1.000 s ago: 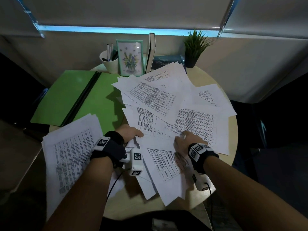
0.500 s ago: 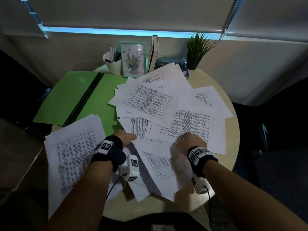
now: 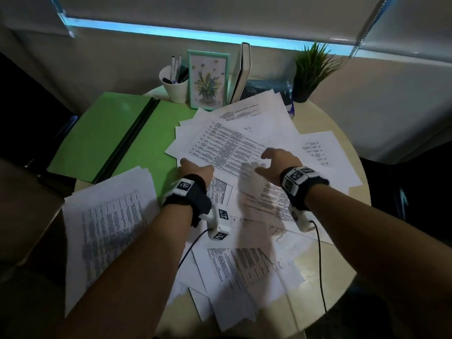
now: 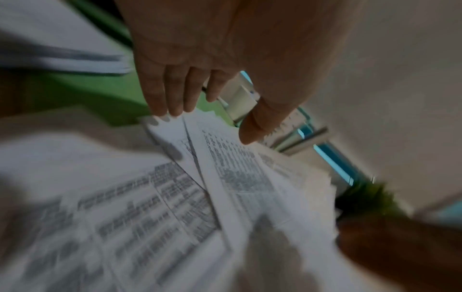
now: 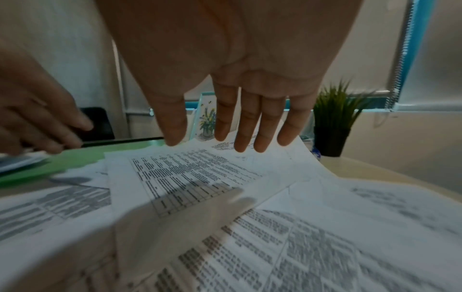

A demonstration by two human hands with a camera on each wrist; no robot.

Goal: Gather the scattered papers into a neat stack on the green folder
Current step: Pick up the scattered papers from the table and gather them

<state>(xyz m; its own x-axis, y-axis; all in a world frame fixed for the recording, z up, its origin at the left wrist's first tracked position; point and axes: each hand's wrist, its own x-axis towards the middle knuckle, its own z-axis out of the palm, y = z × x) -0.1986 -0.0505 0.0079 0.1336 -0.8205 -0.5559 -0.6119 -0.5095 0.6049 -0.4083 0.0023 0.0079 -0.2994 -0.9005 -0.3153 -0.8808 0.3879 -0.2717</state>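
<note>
Papers point(image 3: 227, 148): too many overlapping white printed sheets to count, fanned loosely across the middle and near side of the round bench point(image 3: 342, 263); several lap onto the right half of the folder.
Separate pile point(image 3: 107, 216): one thicker stack of printed sheets at the near left, hanging over the bench edge.
Green folder point(image 3: 102, 133): one, lying open and flat at the far left, with a dark spine down its middle.
Left hand point(image 3: 195, 170): fingers point(image 4: 160, 92) straight and close together, tips at the edge of a sheet beside the folder, gripping nothing.
Right hand point(image 3: 277, 165): fingers point(image 5: 246, 126) spread and relaxed, palm down above the sheets, holding nothing.
Far edge: one pen cup point(image 3: 175, 85), one framed flower picture point(image 3: 208, 80), one upright book point(image 3: 243, 69), one potted plant point(image 3: 310, 69).
</note>
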